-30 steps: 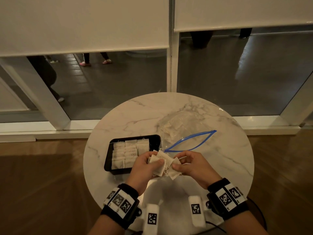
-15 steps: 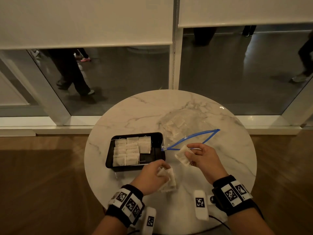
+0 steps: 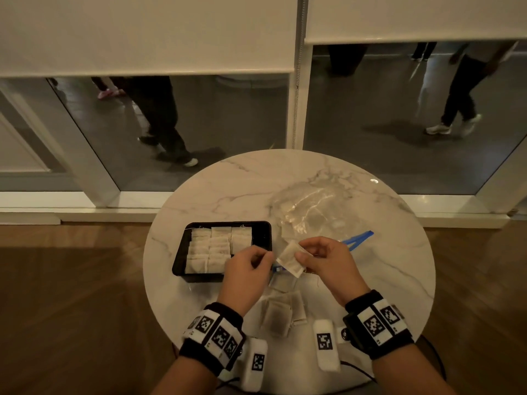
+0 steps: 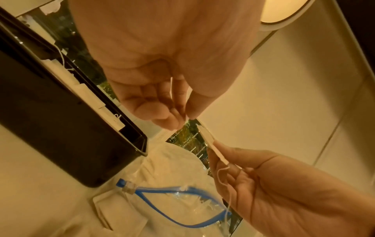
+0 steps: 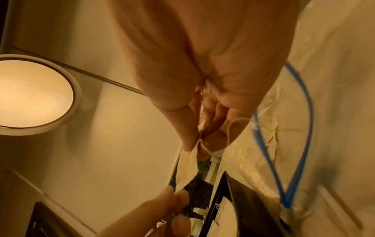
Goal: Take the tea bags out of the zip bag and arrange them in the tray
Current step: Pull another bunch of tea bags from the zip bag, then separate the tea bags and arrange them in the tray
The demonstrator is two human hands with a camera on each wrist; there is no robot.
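My right hand (image 3: pixel 302 256) pinches one white tea bag (image 3: pixel 289 260) above the table, its string hanging loose. My left hand (image 3: pixel 268 255) faces it, thumb and forefinger closed on the bag's free corner (image 5: pixel 178 186). Seen edge-on, the tea bag (image 4: pixel 211 144) runs between both hands. The black tray (image 3: pixel 265 232) lies just left of the hands, with several tea bags (image 3: pixel 216 246) in rows filling its left part. The clear zip bag (image 3: pixel 310 206) with a blue zipper (image 3: pixel 359 239) lies open behind my right hand.
A loose pile of tea bags (image 3: pixel 281 312) lies on the round marble table (image 3: pixel 385 280) between my wrists. Glass panels and white frames stand behind the table, with people walking outside. The wooden floor surrounds the table.
My left hand set its bundle of tea bags down on the table near me and rose to the right hand's tea bag. My right hand shifted slightly left.
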